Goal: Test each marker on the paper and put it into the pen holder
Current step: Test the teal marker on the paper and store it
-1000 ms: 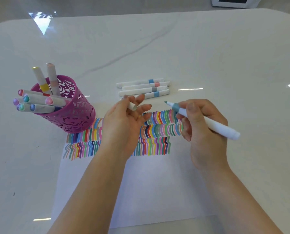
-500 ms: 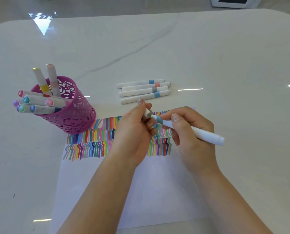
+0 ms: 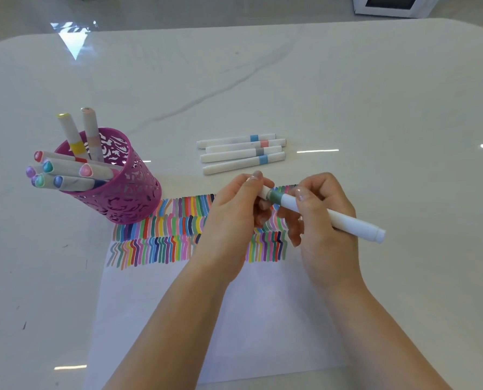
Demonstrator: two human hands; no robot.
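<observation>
the marker with the green band hangs over the striped paper, its barrel gripped in the right hand, while the left hand pinches the cap onto its tip. if the cap goes on crooked or half-pressed (no click can be judged here), the tip may dry out or ink the fingers. the pink pen holder stands well to the left, its mouth crowded by leaning markers, so a careless drop could bounce out. a second ago the hands were apart and the tip bare; now cap and barrel meet.
</observation>
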